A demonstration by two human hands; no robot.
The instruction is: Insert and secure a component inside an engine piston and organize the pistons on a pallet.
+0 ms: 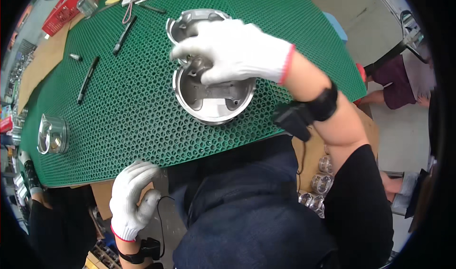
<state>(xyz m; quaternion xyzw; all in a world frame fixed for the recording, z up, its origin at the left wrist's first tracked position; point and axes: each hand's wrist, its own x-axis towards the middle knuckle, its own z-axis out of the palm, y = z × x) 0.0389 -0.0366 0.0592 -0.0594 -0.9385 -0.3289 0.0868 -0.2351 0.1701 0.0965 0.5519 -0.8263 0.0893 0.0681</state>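
My right hand [228, 50], in a white knit glove with a red cuff, reaches over two silvery metal pistons. The nearer piston [213, 108] lies hollow side up on the green mat. My right thumb dips inside it while the fingers curl over its far wall, closed on it. Just behind, the farther piston [204, 15] is partly covered by that hand. At the table's front edge hangs my left hand [134, 198], gloved alike. Its fingers are bent, with the thumb apart and nothing between them.
Dark pens [88, 80] lie on the green honeycomb mat [137, 122]. A hollow metal piece [52, 134] stands at left, a red basket [71, 8] at far left. Several shiny metal parts [321, 183] sit low at right. Co-workers are on both sides; one sleeve [59, 226] shows at left.
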